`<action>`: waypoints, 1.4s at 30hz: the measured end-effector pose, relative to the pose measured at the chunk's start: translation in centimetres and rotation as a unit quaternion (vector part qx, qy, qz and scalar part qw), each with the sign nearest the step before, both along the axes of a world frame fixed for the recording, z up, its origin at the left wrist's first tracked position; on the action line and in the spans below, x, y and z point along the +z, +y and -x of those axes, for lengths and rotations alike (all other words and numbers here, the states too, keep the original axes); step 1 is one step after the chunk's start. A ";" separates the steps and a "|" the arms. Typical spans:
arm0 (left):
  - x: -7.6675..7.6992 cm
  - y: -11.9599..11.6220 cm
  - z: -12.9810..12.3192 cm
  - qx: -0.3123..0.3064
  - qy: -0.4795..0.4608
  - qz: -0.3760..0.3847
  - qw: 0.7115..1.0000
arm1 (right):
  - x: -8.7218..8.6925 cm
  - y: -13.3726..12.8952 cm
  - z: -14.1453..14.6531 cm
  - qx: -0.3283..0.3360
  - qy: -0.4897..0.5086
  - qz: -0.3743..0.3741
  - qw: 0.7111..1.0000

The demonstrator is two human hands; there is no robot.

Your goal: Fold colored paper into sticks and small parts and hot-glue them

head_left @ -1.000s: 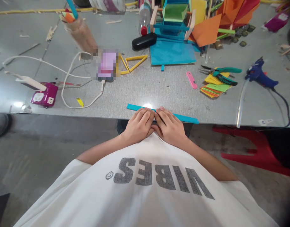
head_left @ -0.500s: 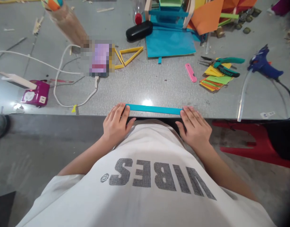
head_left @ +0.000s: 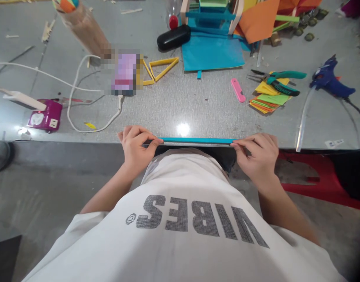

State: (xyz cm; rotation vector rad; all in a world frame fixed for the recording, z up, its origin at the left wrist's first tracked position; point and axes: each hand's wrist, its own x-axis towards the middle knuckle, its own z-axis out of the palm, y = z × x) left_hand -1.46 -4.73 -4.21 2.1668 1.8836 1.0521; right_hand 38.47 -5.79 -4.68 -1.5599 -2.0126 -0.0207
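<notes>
A narrow blue paper strip (head_left: 197,140) stretches sideways along the table's front edge, close to my body. My left hand (head_left: 139,147) pinches its left end between thumb and fingertips. At the opposite end, my right hand (head_left: 256,154) grips it the same way. The strip looks straight and thin, seen nearly edge-on. Both hands are at the table edge, palms inward.
On the grey table (head_left: 156,105) lie a pink folding cutter (head_left: 238,90), pliers (head_left: 281,80) on coloured paper slips (head_left: 269,100), and a blue glue gun (head_left: 329,78). A phone (head_left: 124,74) with a white cable, yellow paper triangles (head_left: 164,68) and a black case (head_left: 173,38) sit further back.
Both hands went from lying flat on the strip's ends to pinching them. The strip has come slightly nearer the edge and now shows a thinner face.
</notes>
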 end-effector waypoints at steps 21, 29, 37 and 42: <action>-0.3 0.1 -0.6 0.057 0.040 -0.022 0.997 | 0.1 1.3 1.5 -0.101 -0.033 0.030 0.994; -3.0 -0.9 -1.8 -0.171 0.148 -0.147 0.963 | 0.1 1.1 2.1 -0.125 -0.049 0.034 0.990; -4.3 -1.9 -3.7 -0.161 0.201 -0.071 0.964 | 0.3 1.2 2.3 -0.107 -0.109 0.009 0.988; -4.0 -1.9 -3.8 -0.167 0.217 -0.028 0.961 | 0.2 1.3 5.2 0.023 -0.057 -0.040 0.997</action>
